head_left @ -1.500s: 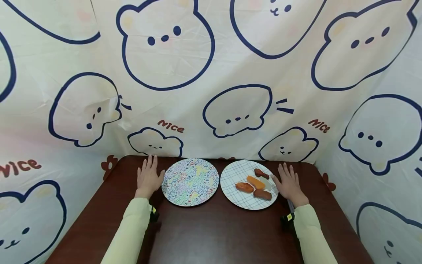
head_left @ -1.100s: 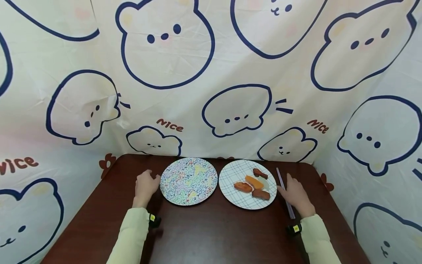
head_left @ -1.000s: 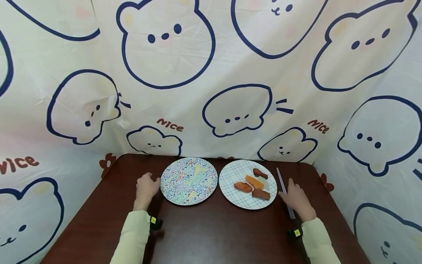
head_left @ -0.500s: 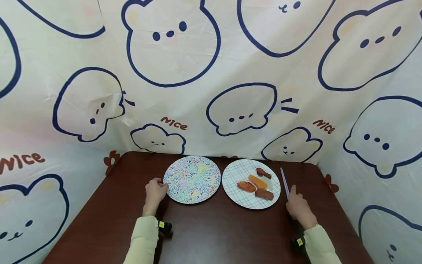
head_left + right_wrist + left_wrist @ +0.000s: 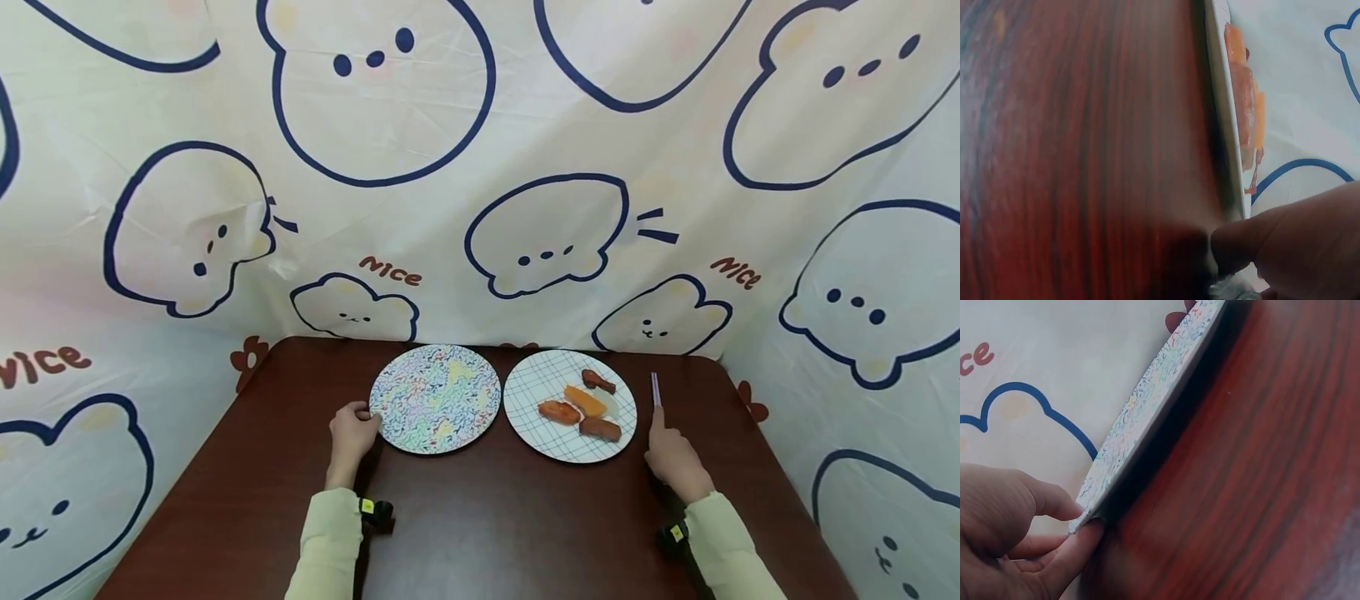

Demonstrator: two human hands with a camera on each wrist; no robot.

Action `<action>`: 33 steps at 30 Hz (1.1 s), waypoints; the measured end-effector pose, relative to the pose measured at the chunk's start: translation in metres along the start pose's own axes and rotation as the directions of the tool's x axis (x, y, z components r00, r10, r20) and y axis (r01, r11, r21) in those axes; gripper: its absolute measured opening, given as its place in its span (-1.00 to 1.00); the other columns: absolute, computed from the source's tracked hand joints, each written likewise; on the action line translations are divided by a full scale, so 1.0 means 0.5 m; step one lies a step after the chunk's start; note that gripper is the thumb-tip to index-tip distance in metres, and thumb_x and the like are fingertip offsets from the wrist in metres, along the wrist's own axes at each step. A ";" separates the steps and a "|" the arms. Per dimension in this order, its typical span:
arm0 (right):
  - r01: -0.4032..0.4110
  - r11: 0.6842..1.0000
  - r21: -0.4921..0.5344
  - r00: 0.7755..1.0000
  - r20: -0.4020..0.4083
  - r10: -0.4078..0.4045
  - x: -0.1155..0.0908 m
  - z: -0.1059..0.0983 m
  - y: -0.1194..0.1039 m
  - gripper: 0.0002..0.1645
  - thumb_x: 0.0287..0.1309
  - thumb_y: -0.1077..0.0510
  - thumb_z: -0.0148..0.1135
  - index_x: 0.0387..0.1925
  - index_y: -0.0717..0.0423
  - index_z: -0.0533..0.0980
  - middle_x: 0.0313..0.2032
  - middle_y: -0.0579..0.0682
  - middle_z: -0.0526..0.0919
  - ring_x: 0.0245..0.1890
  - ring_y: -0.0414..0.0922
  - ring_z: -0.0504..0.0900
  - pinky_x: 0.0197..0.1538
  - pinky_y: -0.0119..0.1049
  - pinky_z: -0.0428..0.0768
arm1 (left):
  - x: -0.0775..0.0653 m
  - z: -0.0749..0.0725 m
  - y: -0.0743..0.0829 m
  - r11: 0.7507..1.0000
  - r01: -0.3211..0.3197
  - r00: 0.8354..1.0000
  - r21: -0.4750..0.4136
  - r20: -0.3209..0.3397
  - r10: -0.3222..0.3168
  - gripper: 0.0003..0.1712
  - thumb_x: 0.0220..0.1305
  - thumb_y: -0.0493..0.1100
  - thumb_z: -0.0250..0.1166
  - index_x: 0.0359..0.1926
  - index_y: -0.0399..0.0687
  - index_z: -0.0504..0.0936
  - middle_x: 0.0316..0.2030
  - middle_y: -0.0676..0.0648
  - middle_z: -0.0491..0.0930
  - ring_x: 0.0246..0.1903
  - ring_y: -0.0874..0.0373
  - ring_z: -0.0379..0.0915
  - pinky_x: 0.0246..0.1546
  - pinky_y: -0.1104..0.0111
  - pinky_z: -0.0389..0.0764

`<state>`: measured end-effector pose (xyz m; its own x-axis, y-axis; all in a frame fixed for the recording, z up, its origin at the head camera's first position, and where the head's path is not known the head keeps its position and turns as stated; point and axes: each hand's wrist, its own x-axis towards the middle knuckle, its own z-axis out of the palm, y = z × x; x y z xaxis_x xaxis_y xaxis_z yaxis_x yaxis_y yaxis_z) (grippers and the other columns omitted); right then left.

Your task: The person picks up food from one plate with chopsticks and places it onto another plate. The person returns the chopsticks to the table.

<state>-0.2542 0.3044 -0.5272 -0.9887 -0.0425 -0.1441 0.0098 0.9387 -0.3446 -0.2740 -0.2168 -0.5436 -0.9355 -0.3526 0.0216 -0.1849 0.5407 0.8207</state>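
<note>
My left hand [image 5: 352,437] pinches the near-left rim of a round plate [image 5: 435,400] with a multicoloured squiggle pattern. Thumb and fingers meet at that plate's edge [image 5: 1141,425] in the left wrist view. My right hand [image 5: 675,458] holds a pair of pale purple chopsticks [image 5: 656,390], index finger stretched along them; their far ends stick out ahead and the rest is hidden under the hand. Between the hands lies a white plate with a blue grid [image 5: 540,433], bearing a drumstick [image 5: 597,381], a chicken wing [image 5: 559,412], an orange-yellow slice [image 5: 586,402] and a brown meat piece [image 5: 600,428].
Both plates sit side by side near the back edge of a dark red-brown wooden table [image 5: 480,525]. A pale curtain [image 5: 420,225] with bear drawings hangs right behind the table and along both sides.
Both hands were spread flat beside the plates and drew back. The left then took the patterned plate's rim; the right closed on the chopsticks, which have shifted slightly right.
</note>
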 end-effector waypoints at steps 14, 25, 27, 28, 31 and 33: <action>0.195 0.969 0.153 0.879 -0.465 -0.104 0.004 -0.036 -0.003 -0.64 0.30 0.15 -0.16 -0.59 0.06 0.41 -0.76 -0.06 0.36 -0.80 -0.18 0.35 -0.72 -0.31 0.29 | 0.006 0.002 0.011 0.998 0.038 0.999 -0.045 -0.013 -0.039 -0.59 0.16 -0.21 0.22 -0.01 -0.41 0.54 -0.27 -0.30 0.58 -0.29 -0.09 0.48 -0.37 0.17 0.52; 0.295 0.926 0.236 0.874 -0.458 -0.161 -0.002 -0.062 -0.022 -0.60 0.31 0.20 -0.24 -0.28 0.05 0.59 -0.13 -0.02 0.68 -0.73 -0.20 0.27 -0.62 -0.34 0.28 | -0.002 -0.001 0.000 0.991 0.072 0.997 -0.109 0.004 -0.072 -0.60 0.17 -0.21 0.24 -0.01 -0.38 0.54 -0.25 -0.29 0.57 -0.28 -0.08 0.46 -0.38 0.20 0.50; 0.327 0.904 0.274 0.884 -0.428 -0.189 -0.005 -0.068 -0.027 -0.59 0.28 0.27 -0.27 -0.21 0.05 0.57 -0.03 -0.01 0.64 -0.63 -0.21 0.40 -0.55 -0.35 0.42 | -0.002 -0.002 -0.001 0.990 0.084 0.996 -0.109 0.003 -0.084 -0.60 0.17 -0.20 0.26 -0.02 -0.37 0.55 -0.24 -0.29 0.57 -0.28 -0.07 0.47 -0.39 0.22 0.50; 0.344 0.892 0.293 0.886 -0.416 -0.205 -0.006 -0.071 -0.030 -0.60 0.27 0.30 -0.26 -0.18 0.05 0.55 0.00 -0.01 0.62 -0.54 -0.20 0.48 -0.49 -0.35 0.49 | -0.002 -0.002 -0.002 0.990 0.088 0.996 -0.113 0.004 -0.089 -0.60 0.17 -0.20 0.26 -0.02 -0.38 0.55 -0.24 -0.29 0.57 -0.29 -0.07 0.48 -0.40 0.23 0.51; 0.399 0.859 0.319 0.869 -0.430 -0.244 -0.009 -0.081 -0.039 -0.68 0.25 0.34 -0.14 -0.19 0.00 0.51 0.03 0.01 0.60 -0.29 -0.16 0.59 -0.35 -0.34 0.57 | -0.001 -0.001 -0.001 0.986 0.106 0.994 -0.127 0.005 -0.106 -0.60 0.17 -0.19 0.27 -0.02 -0.37 0.55 -0.25 -0.28 0.58 -0.37 -0.01 0.54 -0.48 0.30 0.51; 0.444 0.841 0.310 0.836 -0.481 -0.264 -0.011 -0.085 -0.045 -0.81 0.23 0.33 0.02 -0.26 0.00 0.49 -0.03 0.04 0.63 -0.22 -0.12 0.64 -0.36 -0.37 0.58 | 0.000 0.000 -0.001 0.985 0.107 0.994 -0.138 0.008 -0.107 -0.59 0.18 -0.18 0.26 -0.01 -0.37 0.54 -0.25 -0.28 0.57 -0.42 0.03 0.56 -0.52 0.35 0.50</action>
<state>-0.2556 0.2980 -0.4791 -0.9012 -0.1194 0.4165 -0.3843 0.6644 -0.6410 -0.2739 -0.2172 -0.5442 -0.9127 -0.4024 -0.0709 -0.2407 0.3893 0.8891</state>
